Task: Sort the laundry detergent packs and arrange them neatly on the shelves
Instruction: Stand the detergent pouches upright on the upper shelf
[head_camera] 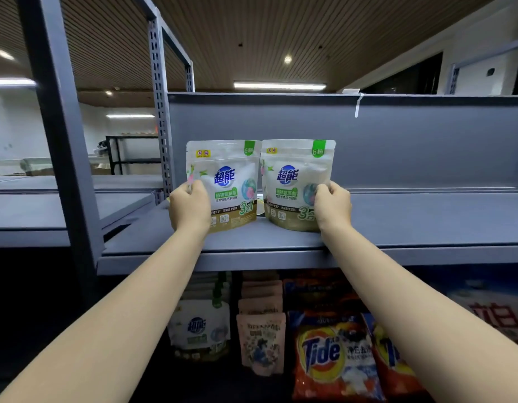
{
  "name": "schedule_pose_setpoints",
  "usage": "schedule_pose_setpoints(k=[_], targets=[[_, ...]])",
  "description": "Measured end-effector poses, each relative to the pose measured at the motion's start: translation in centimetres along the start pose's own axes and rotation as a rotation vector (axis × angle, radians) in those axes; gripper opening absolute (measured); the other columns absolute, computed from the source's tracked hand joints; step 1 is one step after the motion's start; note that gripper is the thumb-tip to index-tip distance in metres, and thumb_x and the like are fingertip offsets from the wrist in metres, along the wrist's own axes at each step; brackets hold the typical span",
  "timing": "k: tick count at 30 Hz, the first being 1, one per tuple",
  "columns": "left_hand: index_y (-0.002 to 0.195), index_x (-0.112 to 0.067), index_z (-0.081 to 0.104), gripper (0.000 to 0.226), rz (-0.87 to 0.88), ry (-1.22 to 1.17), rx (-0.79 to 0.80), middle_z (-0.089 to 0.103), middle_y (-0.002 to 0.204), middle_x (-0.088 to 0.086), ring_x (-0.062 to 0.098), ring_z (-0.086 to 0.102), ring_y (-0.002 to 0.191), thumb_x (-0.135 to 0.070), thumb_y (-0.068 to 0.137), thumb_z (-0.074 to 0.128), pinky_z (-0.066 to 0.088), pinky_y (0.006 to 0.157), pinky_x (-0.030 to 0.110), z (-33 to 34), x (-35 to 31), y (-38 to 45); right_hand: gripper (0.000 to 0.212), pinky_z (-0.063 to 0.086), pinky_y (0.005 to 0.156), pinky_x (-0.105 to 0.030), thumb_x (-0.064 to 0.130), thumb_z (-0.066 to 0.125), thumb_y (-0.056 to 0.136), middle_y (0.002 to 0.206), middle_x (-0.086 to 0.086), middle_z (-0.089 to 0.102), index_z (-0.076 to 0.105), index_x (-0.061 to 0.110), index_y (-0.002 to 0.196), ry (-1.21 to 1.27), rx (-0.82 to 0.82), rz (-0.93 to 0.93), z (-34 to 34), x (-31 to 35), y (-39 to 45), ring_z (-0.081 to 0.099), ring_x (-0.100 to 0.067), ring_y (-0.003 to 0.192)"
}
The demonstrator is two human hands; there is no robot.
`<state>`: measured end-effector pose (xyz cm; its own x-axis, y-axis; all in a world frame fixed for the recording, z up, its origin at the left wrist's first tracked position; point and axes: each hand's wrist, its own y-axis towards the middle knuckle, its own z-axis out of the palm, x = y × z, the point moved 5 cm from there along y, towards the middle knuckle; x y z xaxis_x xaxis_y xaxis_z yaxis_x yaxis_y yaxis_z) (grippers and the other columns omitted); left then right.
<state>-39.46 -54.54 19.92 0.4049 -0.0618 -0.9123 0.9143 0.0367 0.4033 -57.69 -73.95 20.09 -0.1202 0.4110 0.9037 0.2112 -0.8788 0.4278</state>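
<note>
Head view: two white stand-up detergent pouches stand upright, side by side, on the grey upper shelf, their top corners touching or almost touching. The left hand curls around the outer left edge of the left pouch, fingers wrapping its lower left side. The right hand grips the outer right edge of the right pouch the same way, covering its lower right corner. Both pouches face forward in front of the shelf's grey back panel. Below the upper shelf, in shadow, lie another white pouch, a stack of pink packs and orange Tide bags to the right of those.
</note>
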Motion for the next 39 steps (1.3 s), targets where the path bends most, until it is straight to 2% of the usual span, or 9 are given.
schedule_pose_setpoints(k=[1, 3, 6, 14, 23, 26, 28, 33, 39], targets=[[0.055, -0.013, 0.041, 0.037, -0.01, -0.017, -0.015, 0.043, 0.053, 0.001, 0.027, 0.035, 0.058, -0.021, 0.091, 0.041, 0.022, 0.047, 0.029, -0.3, -0.1, -0.3, 0.029, 0.031, 0.053, -0.026, 0.009, 0.041, 0.086, 0.059, 0.004, 0.044, 0.038, 0.016, 0.057, 0.003, -0.013, -0.008, -0.2, 0.1, -0.3, 0.038, -0.019, 0.069], [0.063, -0.008, 0.054, 0.038, -0.002, -0.077, -0.064, 0.049, 0.057, 0.009, 0.03, 0.036, 0.059, -0.023, 0.094, 0.038, 0.026, 0.049, 0.033, -1.0, -0.2, -0.7, 0.033, 0.029, 0.05, -0.027, 0.009, 0.04, 0.087, 0.055, 0.005, 0.041, 0.036, 0.016, 0.054, 0.03, -0.064, -0.031, -0.9, 0.2, -1.1, 0.036, -0.017, 0.063], [0.096, 0.003, 0.062, 0.038, 0.014, -0.149, -0.183, 0.065, 0.101, 0.024, 0.037, 0.054, 0.082, -0.024, 0.097, 0.036, 0.034, 0.06, 0.037, -2.7, -0.1, -1.4, 0.038, 0.026, 0.052, -0.032, 0.012, 0.04, 0.089, 0.052, 0.008, 0.04, 0.035, 0.019, 0.051, 0.076, -0.207, -0.072, -2.5, 0.1, -2.6, 0.035, -0.013, 0.058], [0.07, -0.018, 0.055, 0.04, 0.005, -0.293, -0.279, 0.062, 0.079, -0.002, 0.012, 0.057, 0.068, -0.036, 0.1, 0.036, 0.041, 0.057, 0.021, -6.3, -0.4, -4.3, 0.04, 0.03, 0.045, -0.014, 0.014, 0.041, 0.092, 0.054, 0.01, 0.042, 0.037, 0.022, 0.053, 0.175, -0.366, -0.12, -6.0, 1.1, -5.3, 0.038, -0.004, 0.052], [0.072, -0.013, 0.055, 0.035, -0.001, -0.083, -0.261, 0.054, 0.062, -0.011, -0.003, 0.046, 0.055, -0.031, 0.099, 0.041, 0.032, 0.045, 0.015, -10.2, 6.5, -10.8, 0.035, 0.035, 0.058, -0.034, 0.015, 0.038, 0.086, 0.054, 0.006, 0.037, 0.029, 0.019, 0.053, 0.233, -0.245, -0.119, -7.1, -0.9, -9.3, 0.037, -0.012, 0.061], [0.068, -0.016, 0.055, 0.034, -0.088, -0.022, -0.247, 0.053, 0.059, -0.011, 0.0, 0.044, 0.051, -0.029, 0.097, 0.041, 0.031, 0.041, 0.007, -11.2, 10.5, -12.5, 0.038, 0.03, 0.053, -0.029, 0.015, 0.04, 0.087, 0.051, 0.008, 0.035, 0.029, 0.02, 0.051, 0.194, -0.192, -0.12, -7.1, -2.7, -10.6, 0.032, -0.004, 0.051], [0.072, -0.015, 0.058, 0.031, -0.161, 0.02, -0.239, 0.055, 0.062, -0.008, 0.007, 0.047, 0.055, -0.028, 0.094, 0.04, 0.038, 0.047, 0.012, -11.6, 13.3, -13.0, 0.039, 0.028, 0.055, -0.029, 0.014, 0.04, 0.088, 0.052, 0.006, 0.034, 0.028, 0.019, 0.051, 0.175, -0.167, -0.089, -6.8, -4.2, -11.3, 0.031, -0.007, 0.053], [0.09, -0.021, 0.065, 0.033, -0.352, 0.174, -0.162, 0.067, 0.091, 0.001, 0.028, 0.056, 0.093, -0.031, 0.091, 0.034, 0.042, 0.098, 0.044, -11.7, 19.9, -13.5, 0.034, 0.024, 0.059, -0.032, 0.012, 0.042, 0.089, 0.058, -0.005, 0.034, 0.034, 0.004, 0.057, 0.143, -0.042, 0.028, -4.6, -8.7, -12.7, 0.031, -0.014, 0.059], [0.108, -0.018, 0.062, 0.03, -0.692, -0.038, -0.032, 0.063, 0.114, 0.009, 0.028, 0.058, 0.095, -0.027, 0.096, 0.037, 0.049, 0.081, 0.036, -10.5, 27.1, -12.9, 0.025, 0.033, 0.065, -0.03, 0.009, 0.041, 0.091, 0.071, -0.007, 0.053, 0.054, -0.006, 0.077, 0.091, 0.208, 0.249, -0.8, -15.0, -15.6, 0.044, -0.018, 0.069]])
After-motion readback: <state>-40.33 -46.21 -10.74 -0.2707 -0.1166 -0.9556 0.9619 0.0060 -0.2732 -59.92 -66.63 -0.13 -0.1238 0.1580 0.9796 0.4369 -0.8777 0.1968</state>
